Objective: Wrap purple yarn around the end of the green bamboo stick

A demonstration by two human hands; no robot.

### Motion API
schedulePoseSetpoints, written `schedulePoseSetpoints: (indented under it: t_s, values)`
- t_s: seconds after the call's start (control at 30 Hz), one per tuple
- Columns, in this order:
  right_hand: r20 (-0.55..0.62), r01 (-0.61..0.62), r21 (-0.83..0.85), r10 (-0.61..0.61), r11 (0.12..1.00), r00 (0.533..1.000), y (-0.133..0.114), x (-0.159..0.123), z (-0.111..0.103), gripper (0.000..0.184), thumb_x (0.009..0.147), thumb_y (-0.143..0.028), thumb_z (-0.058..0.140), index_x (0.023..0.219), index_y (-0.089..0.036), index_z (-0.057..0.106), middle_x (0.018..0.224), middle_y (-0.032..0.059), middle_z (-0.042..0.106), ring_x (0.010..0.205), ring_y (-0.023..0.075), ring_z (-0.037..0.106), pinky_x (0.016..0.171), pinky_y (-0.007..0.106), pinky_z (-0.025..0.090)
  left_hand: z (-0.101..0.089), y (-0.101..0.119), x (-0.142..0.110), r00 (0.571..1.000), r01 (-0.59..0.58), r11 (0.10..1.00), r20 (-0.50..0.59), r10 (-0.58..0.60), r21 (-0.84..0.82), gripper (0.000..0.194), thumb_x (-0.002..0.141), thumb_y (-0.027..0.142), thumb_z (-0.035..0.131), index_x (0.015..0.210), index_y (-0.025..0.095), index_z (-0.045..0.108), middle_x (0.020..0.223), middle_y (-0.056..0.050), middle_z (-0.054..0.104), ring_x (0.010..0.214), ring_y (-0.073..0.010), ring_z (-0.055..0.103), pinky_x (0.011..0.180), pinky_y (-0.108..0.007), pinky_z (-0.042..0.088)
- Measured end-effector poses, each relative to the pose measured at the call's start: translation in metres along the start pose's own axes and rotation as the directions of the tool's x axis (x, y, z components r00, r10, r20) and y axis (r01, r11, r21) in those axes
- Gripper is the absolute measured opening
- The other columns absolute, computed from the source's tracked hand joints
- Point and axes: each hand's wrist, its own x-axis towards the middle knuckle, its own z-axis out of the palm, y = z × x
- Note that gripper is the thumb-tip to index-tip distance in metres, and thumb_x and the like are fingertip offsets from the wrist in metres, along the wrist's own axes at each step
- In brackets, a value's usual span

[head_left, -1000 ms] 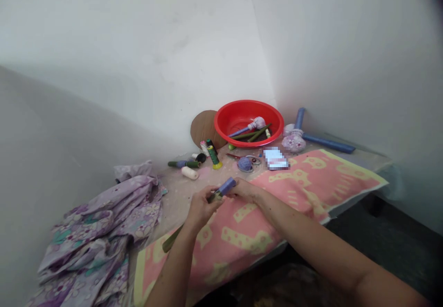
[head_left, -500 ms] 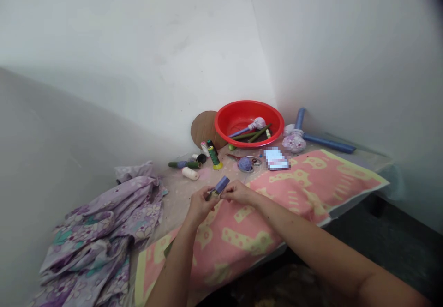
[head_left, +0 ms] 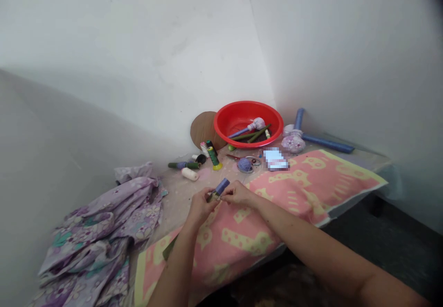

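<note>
Together, left hand (head_left: 201,207) and right hand (head_left: 238,194) clench one purple-tipped green stick (head_left: 217,192).

Reads as a room in a home, not a lab or a shop. I've got a corner of plain white plastered walls (head_left: 138,44), scuffed, nothing mounted. Work surface is a low bed or bench (head_left: 367,164), can't tell which, with a pink-and-yellow towel (head_left: 221,237) laid across it. Floral lilac cloth (head_left: 93,233) is heaped at the left end. Household red plastic basin (head_left: 248,103) sits in the corner. Thread spools (head_left: 214,158), red-handled scissors (head_left: 235,157) and a small ball of blue yarn (head_left: 245,165) lie loose nearby. So: domestic sewing or craft corner, no proper fixtures. Floor (head_left: 391,233) is dark.
</note>
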Motion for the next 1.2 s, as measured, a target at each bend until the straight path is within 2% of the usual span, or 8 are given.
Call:
schedulePoseSetpoints:
  t_s: [0.2,0.37,0.57,0.73,0.9,1.07,1.2]
  values:
    - [-0.011,0.019,-0.021,-0.019,1.000,1.000,-0.001,-0.001,-0.001,0.016,0.066,-0.017,0.051,0.060,-0.013,0.065,0.049,-0.0001,0.055,0.047,0.0084,0.049,0.047,0.017,0.037,0.001,-0.007,0.000,0.998,-0.031,0.971,-0.047,0.043,0.236,0.033,0.066,0.028,0.053,0.097,0.016,0.054,0.061,0.001,0.059,0.046,-0.0091,0.052,0.045,-0.018,0.037]
    - [-0.011,-0.029,-0.011,0.029,1.000,1.000,0.002,-0.002,0.001,0.015,0.064,-0.015,0.051,0.060,-0.013,0.065,0.050,0.0004,0.057,0.049,0.0094,0.051,0.047,0.017,0.037,0.001,0.006,-0.006,0.997,-0.032,0.901,-0.053,0.061,0.433,0.027,0.067,0.029,0.053,0.093,0.020,0.057,0.074,-0.003,0.063,0.064,-0.0133,0.056,0.054,-0.020,0.035]
    - [-0.039,-0.002,-0.066,0.000,0.998,0.999,0.003,0.000,0.001,0.016,0.066,-0.016,0.050,0.064,-0.013,0.066,0.053,0.0001,0.059,0.051,0.0094,0.050,0.048,0.017,0.036,0.001,0.021,-0.014,0.996,0.084,0.788,-0.070,-0.052,0.610,0.026,0.072,0.031,0.048,0.094,0.023,0.057,0.082,-0.004,0.063,0.075,-0.0167,0.056,0.056,-0.021,0.032]
    - [-0.084,0.052,-0.307,-0.081,0.950,0.993,-0.005,-0.002,-0.003,0.015,0.068,-0.021,0.053,0.072,-0.017,0.067,0.064,0.0014,0.063,0.059,0.0106,0.053,0.054,0.018,0.035,0.000,0.024,-0.015,0.999,0.045,0.720,-0.025,-0.038,0.692,0.027,0.073,0.034,0.046,0.095,0.024,0.057,0.084,-0.005,0.063,0.079,-0.0185,0.056,0.061,-0.022,0.034]
    - [-0.037,0.149,-0.470,-0.188,0.870,0.981,-0.008,-0.002,-0.007,0.016,0.073,-0.026,0.051,0.074,-0.021,0.066,0.071,0.0024,0.063,0.067,0.0119,0.054,0.057,0.019,0.033,0.002,0.022,-0.014,0.999,-0.036,0.688,0.042,0.008,0.724,0.028,0.074,0.036,0.044,0.095,0.026,0.058,0.080,-0.006,0.063,0.076,-0.0195,0.056,0.062,-0.024,0.035]
    - [-0.021,0.167,-0.505,-0.205,0.847,0.979,-0.007,-0.001,-0.007,0.018,0.074,-0.031,0.051,0.073,-0.022,0.066,0.070,0.0019,0.061,0.068,0.0117,0.053,0.056,0.020,0.031,0.001,0.026,-0.016,0.998,-0.023,0.689,0.057,-0.027,0.724,0.027,0.072,0.035,0.045,0.094,0.024,0.059,0.080,-0.006,0.063,0.076,-0.0191,0.056,0.062,-0.023,0.034]
    - [-0.043,0.153,-0.443,-0.192,0.883,0.980,-0.007,-0.001,-0.009,0.015,0.072,-0.030,0.054,0.072,-0.022,0.067,0.073,0.0010,0.059,0.068,0.0105,0.052,0.056,0.018,0.031,-0.001,0.032,-0.018,0.995,-0.056,0.708,0.098,-0.019,0.704,0.027,0.071,0.032,0.047,0.093,0.024,0.060,0.080,-0.005,0.064,0.074,-0.0183,0.056,0.061,-0.023,0.034]
